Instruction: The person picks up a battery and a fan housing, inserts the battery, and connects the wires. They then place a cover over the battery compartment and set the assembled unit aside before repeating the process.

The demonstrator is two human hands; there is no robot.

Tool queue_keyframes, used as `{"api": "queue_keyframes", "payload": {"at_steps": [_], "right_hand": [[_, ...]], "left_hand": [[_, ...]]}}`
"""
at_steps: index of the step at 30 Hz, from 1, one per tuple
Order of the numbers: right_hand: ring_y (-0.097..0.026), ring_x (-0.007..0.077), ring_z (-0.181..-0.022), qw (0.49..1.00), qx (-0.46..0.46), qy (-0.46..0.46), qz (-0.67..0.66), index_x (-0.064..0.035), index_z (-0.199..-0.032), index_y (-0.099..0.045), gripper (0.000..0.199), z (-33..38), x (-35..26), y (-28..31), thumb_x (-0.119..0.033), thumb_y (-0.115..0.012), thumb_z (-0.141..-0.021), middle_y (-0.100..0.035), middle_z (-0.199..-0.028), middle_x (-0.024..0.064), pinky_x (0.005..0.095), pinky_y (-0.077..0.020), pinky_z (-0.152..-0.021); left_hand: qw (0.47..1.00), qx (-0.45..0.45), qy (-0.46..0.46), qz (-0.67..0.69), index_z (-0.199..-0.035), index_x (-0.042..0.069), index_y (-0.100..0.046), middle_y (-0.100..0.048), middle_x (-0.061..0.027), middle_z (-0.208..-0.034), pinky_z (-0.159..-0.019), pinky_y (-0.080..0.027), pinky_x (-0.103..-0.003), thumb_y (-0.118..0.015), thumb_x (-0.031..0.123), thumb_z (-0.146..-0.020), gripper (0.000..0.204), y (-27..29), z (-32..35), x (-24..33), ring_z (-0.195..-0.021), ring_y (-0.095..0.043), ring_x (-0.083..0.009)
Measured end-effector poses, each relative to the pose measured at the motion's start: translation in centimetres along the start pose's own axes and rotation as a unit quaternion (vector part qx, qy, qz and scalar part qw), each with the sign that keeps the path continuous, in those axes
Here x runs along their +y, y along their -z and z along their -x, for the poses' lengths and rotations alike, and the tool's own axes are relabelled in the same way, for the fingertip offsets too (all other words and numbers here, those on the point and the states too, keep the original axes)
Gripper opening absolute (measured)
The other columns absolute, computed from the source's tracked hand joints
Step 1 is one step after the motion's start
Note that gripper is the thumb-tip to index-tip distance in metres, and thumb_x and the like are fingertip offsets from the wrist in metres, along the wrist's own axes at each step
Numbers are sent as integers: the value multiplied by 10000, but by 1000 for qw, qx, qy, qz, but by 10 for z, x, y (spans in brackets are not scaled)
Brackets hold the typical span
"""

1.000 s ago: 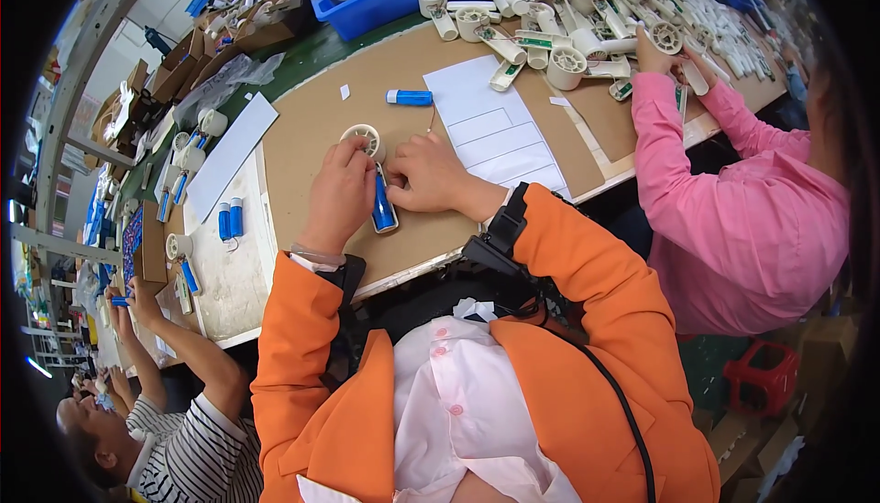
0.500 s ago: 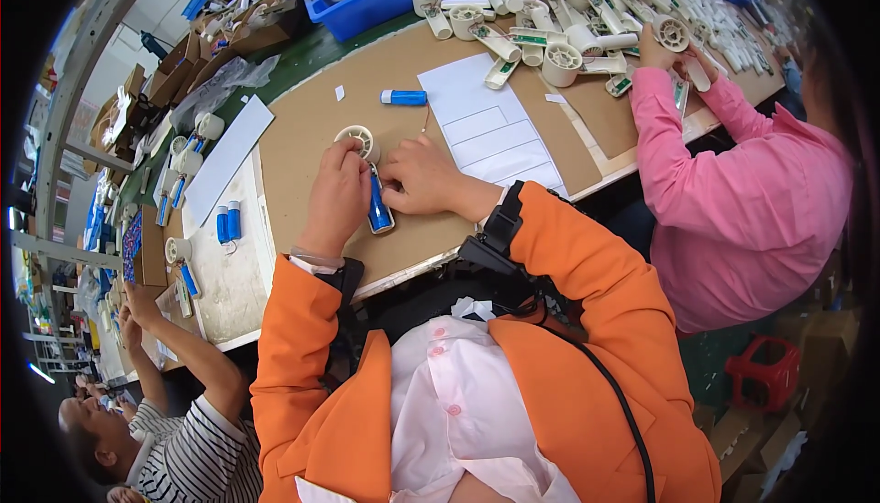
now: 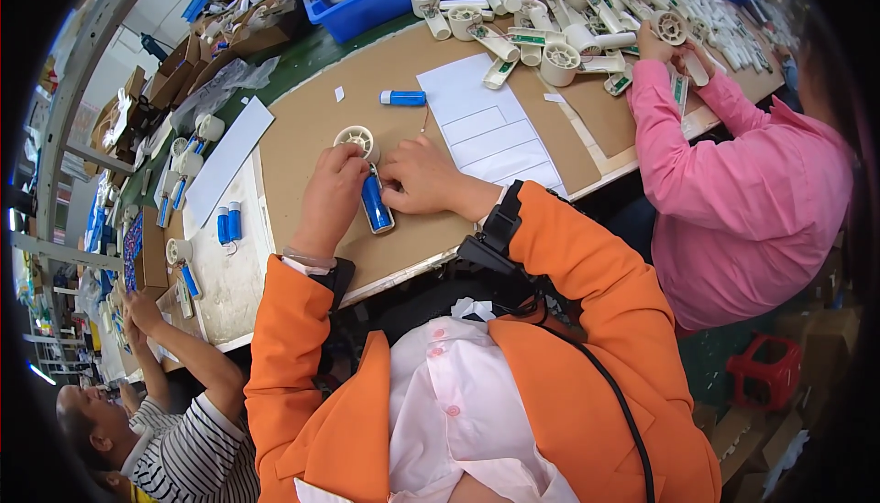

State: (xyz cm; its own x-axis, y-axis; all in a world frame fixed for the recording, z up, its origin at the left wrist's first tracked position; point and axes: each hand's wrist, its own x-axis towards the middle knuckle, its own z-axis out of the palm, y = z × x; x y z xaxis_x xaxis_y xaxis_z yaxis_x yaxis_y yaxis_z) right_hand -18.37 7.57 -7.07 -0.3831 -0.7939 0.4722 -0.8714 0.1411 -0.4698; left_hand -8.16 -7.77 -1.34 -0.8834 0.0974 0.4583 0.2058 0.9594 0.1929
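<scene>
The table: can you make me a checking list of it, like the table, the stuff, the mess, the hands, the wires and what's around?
Surface: brown board, with a worn pale patch to its left.
Things: white part with a blue cell along its handle.
Clutter: loose cell, paper sheet, small scrap, heap of white parts.
Hands: left hand at the white part's neck; right hand beside the blue cell; exact grip hidden.
Cables: black cable over the orange jacket.
Surroundings: blue bin, red stool, co-workers on both sides.
</scene>
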Motion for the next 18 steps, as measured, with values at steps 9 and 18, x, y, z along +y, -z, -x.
{"api": "queue_keyframes", "payload": {"at_steps": [9, 18], "right_hand": [[-549, 243, -834, 1000, 8, 0, -10, -134, -704, -674, 163, 1, -1, 0, -283, -622, -745, -609, -753, 25, 401, -373, -804], [-552, 246, -834, 1000, 18, 13, -10, -134, -722, -688, 167, 1, 3, -4, -283, -619, -747, -608, -745, 25, 404, -376, -800]], "left_hand": [[1000, -8, -18, -20, -877, -8, -635, -597, -106, -1050, -807, -517, -370, -648, -10, -795, 83, 1, -4, 5, -972, -580, -300], [998, 8, 8, -68, -873, -1, -634, -594, -84, -1055, -785, -524, -359, -628, 18, -810, 65, -5, -6, 10, -985, -576, -284]]}}
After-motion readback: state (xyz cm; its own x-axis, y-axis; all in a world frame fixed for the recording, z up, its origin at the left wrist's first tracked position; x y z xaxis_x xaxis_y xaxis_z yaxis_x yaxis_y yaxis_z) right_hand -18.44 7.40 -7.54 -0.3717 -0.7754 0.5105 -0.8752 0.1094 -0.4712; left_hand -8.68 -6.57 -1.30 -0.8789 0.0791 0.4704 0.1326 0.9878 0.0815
